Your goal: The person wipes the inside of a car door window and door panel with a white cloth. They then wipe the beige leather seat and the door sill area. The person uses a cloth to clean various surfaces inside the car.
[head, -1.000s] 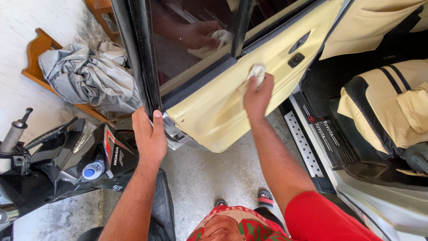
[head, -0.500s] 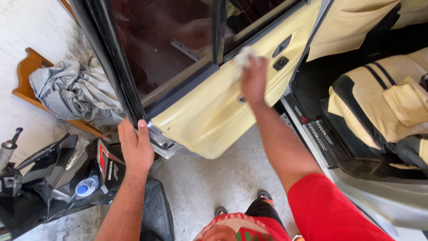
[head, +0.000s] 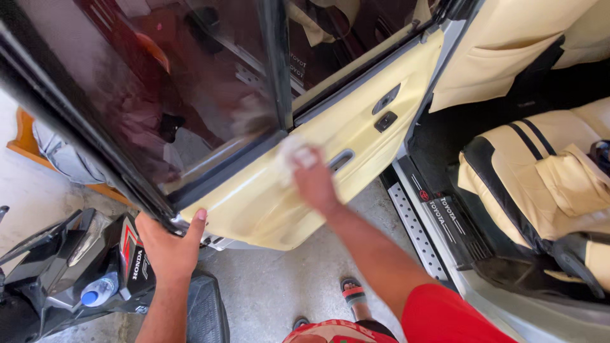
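Observation:
An open car door (head: 267, 197) with a cream inner panel and a dark tinted window (head: 165, 82) fills the upper left. My left hand (head: 170, 244) grips the door's black outer edge at its lower corner. My right hand (head: 312, 179) presses a pale cloth (head: 291, 151) against the cream panel, just below the window sill and left of the door's pull handle (head: 342, 159). The hand and cloth are motion-blurred. Window switches (head: 385, 121) sit further right on the panel.
A black scooter (head: 70, 267) with a water bottle (head: 98, 290) in its front pocket stands at the lower left. The car's sill plate (head: 445, 219) and cream-and-black seat (head: 540, 178) lie to the right. Concrete floor (head: 279, 286) and my sandalled foot (head: 353, 293) are below.
My right hand has swept the cloth leftward and down along the door panel. The view has shifted, so the door now fills more of the frame. My left hand keeps its grip.

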